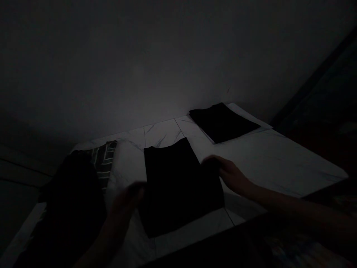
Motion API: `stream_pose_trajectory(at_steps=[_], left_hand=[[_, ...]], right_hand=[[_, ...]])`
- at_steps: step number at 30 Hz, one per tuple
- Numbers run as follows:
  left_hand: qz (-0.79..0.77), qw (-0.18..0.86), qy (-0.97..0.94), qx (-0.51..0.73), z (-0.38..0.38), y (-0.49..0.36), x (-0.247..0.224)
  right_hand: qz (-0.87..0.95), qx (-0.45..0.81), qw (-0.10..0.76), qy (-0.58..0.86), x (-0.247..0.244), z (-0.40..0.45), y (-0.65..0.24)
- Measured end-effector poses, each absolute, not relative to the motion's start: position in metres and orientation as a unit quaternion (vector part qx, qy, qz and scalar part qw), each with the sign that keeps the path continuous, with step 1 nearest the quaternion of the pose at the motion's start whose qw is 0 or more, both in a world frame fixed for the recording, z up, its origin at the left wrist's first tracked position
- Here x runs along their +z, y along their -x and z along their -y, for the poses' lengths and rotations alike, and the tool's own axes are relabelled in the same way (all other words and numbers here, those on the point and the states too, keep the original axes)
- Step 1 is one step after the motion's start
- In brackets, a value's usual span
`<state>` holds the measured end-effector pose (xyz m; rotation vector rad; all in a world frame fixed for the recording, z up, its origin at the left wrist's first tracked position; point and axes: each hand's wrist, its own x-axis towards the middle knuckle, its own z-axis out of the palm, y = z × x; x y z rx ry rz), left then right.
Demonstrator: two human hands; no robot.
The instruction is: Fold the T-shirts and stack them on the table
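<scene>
A dark folded cloth [178, 190], which may be a shirt, is laid flat in the middle of the view, and the room is so dim that its folds are hard to see. It is touched at its 2 o'clock edge by the right hand [227, 173]. The fingers [212, 160] of that hand are seen close together on the edge, but it cannot be told if the cloth is pinched. The left hand [125, 203] is blurred and is seen at the 9 o'clock side of the cloth, right by its edge, so it cannot be told if its fingers are apart or together, or if the cloth is touched. Another dark folded cloth [223, 122] is laid flat and neat at 1 o'clock, well apart from the hands, so that one looks done. More cloth looks left to do: a striped cloth [103, 163] with pale lines is seen at 10 o'clock, and it is partly covered by a big dark heap [69, 201] at 9 o'clock. All of these are laid on a white surface [273, 163] with grey veins, and a plain grey wall [139, 63] stands behind it. A dark edge [279, 238] is seen at 5 o'clock, and the right arm [281, 199] is held just above it. Nothing is seen between the hands and the middle cloth.
</scene>
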<state>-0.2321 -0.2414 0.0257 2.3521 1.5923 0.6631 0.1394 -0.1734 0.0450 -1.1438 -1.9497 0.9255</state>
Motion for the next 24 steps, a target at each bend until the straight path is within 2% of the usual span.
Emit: stream_pose_trajectory(at_steps=[2, 4, 7, 12, 18, 24], left_hand=[[-0.61, 0.104, -0.737, 0.274, 0.188, 0.22, 0.036], [-0.7, 0.099, -0.642, 0.296, 0.137, 0.207, 0.038], [-0.762, 0.101, -0.592, 0.243, 0.089, 0.195, 0.026], [-0.776, 0.089, -0.585, 0.218, 0.085, 0.196, 0.009], [-0.776, 0.028, -0.597, 0.203, 0.096, 0.205, 0.005], [-0.724, 0.227, -0.599, 0.257, 0.115, 0.213, -0.011]], right_hand=[[0.725, 0.275, 0.367, 0.514, 0.033, 0.119, -0.108], [0.704, 0.225, 0.304, 0.601, 0.022, 0.077, -0.081], [0.687, 0.201, 0.241, 0.656, 0.008, 0.048, -0.059], [0.691, 0.187, 0.206, 0.667, -0.001, 0.048, -0.058], [0.689, 0.148, 0.177, 0.687, 0.011, 0.061, -0.069], [0.69, 0.236, 0.092, 0.678, 0.021, 0.083, -0.082]])
